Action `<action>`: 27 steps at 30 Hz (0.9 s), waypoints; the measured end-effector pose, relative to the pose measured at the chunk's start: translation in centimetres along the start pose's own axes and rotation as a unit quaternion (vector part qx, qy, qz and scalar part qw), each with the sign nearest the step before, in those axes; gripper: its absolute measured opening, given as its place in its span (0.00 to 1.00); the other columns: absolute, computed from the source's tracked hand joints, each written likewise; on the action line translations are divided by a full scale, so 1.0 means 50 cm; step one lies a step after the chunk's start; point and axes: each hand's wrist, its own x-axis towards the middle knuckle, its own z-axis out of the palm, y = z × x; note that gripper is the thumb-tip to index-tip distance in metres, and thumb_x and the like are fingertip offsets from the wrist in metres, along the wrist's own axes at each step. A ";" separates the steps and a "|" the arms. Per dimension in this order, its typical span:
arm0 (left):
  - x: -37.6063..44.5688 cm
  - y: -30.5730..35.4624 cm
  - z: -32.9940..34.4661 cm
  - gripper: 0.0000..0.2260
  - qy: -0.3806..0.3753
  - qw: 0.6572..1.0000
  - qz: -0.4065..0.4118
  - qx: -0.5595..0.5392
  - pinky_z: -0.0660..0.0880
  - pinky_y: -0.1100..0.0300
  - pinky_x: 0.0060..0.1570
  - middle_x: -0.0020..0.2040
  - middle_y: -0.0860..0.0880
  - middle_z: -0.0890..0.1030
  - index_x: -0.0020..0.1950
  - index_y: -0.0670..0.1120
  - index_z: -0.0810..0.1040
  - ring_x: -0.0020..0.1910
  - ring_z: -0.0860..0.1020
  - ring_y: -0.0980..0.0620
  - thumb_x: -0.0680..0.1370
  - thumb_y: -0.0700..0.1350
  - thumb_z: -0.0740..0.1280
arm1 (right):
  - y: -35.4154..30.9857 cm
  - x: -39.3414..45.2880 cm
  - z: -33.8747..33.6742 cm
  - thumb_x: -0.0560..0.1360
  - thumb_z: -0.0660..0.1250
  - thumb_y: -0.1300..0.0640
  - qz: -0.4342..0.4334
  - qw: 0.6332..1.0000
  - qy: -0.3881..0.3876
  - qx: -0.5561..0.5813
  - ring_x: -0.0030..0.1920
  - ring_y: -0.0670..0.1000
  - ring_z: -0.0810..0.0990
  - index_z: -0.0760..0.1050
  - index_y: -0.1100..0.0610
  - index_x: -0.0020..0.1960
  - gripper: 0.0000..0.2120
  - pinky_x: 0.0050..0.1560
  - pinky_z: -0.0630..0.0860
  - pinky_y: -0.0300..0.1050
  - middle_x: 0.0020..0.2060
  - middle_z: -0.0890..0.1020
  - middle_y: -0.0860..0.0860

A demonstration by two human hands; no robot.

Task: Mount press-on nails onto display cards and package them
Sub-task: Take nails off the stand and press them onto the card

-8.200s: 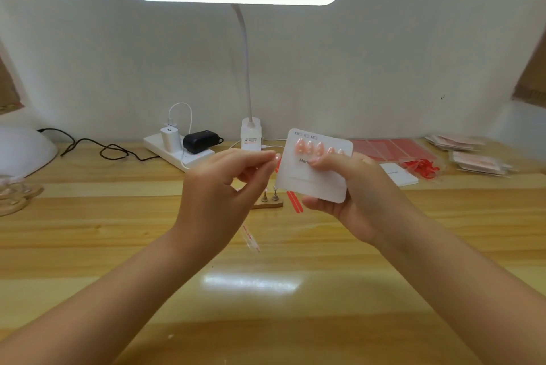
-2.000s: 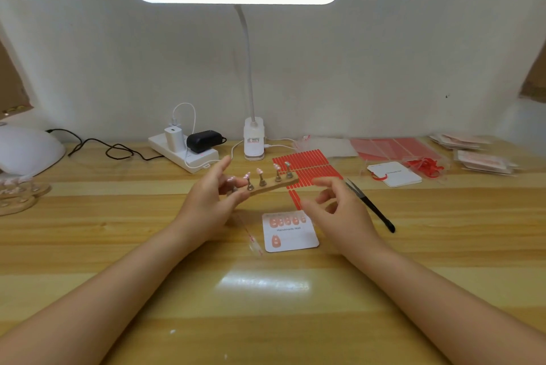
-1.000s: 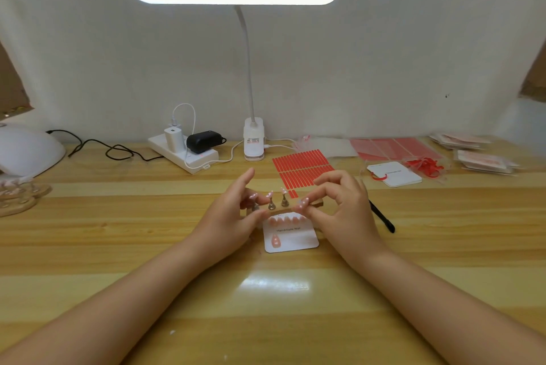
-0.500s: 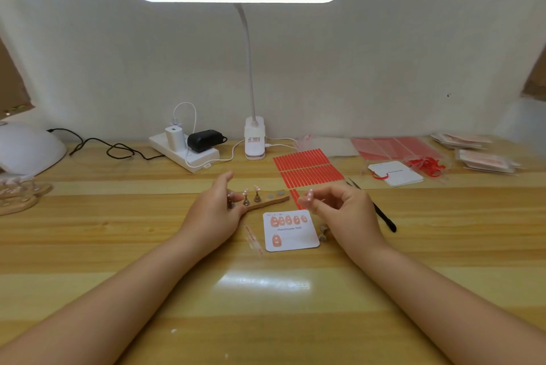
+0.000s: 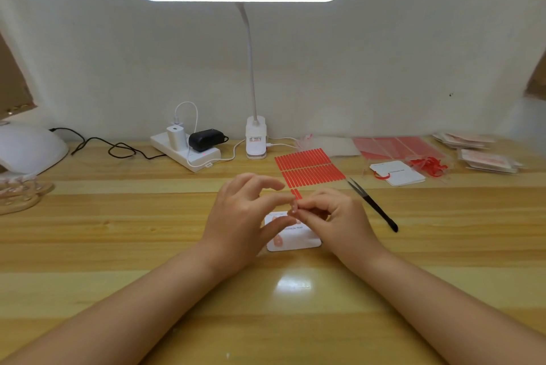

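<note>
Pink and small, a press-on nail (image 5: 293, 207) is pinched at the curled fingertips of the right hand (image 5: 334, 218), just above the far edge of the white display card (image 5: 298, 239), which lies flat on the wooden table (image 5: 118, 231) and is partly hidden by both hands. Immediately to the left of the nail, the left hand (image 5: 242, 217) is held with loosely bent fingers and thumb; whether they touch the nail cannot be told. Red adhesive strips (image 5: 308, 168) lie just beyond the hands, and black tweezers (image 5: 373, 206) to the right.
</note>
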 end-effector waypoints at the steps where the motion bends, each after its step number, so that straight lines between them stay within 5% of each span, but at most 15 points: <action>1: 0.000 -0.001 -0.001 0.15 0.010 1.000 0.004 0.009 0.72 0.51 0.49 0.49 0.49 0.82 0.48 0.50 0.85 0.50 0.79 0.44 0.73 0.57 0.65 | -0.001 -0.001 0.001 0.71 0.74 0.63 -0.004 1.000 -0.003 -0.001 0.37 0.46 0.77 0.85 0.54 0.45 0.06 0.40 0.76 0.42 0.36 0.82 0.50; 13: -0.005 0.001 0.000 0.12 0.048 0.997 0.039 0.055 0.67 0.55 0.45 0.40 0.50 0.82 0.43 0.49 0.85 0.40 0.79 0.44 0.75 0.51 0.64 | -0.008 -0.004 0.005 0.72 0.73 0.62 -0.046 0.998 -0.038 -0.033 0.37 0.42 0.75 0.84 0.58 0.47 0.05 0.40 0.73 0.36 0.36 0.80 0.49; 22: -0.007 0.000 0.000 0.12 0.030 0.999 -0.019 -0.039 0.69 0.52 0.44 0.39 0.53 0.80 0.41 0.48 0.83 0.39 0.77 0.48 0.77 0.49 0.61 | -0.007 -0.004 0.002 0.71 0.74 0.63 -0.064 0.997 -0.047 -0.016 0.39 0.43 0.77 0.85 0.55 0.45 0.05 0.41 0.71 0.33 0.36 0.80 0.47; 27: -0.007 0.007 0.014 0.10 0.046 0.983 -0.125 -0.125 0.71 0.54 0.45 0.40 0.53 0.79 0.41 0.47 0.80 0.42 0.76 0.52 0.78 0.46 0.62 | -0.008 -0.001 0.006 0.71 0.73 0.64 -0.074 0.997 -0.028 -0.013 0.40 0.43 0.78 0.85 0.56 0.45 0.05 0.41 0.73 0.33 0.37 0.81 0.43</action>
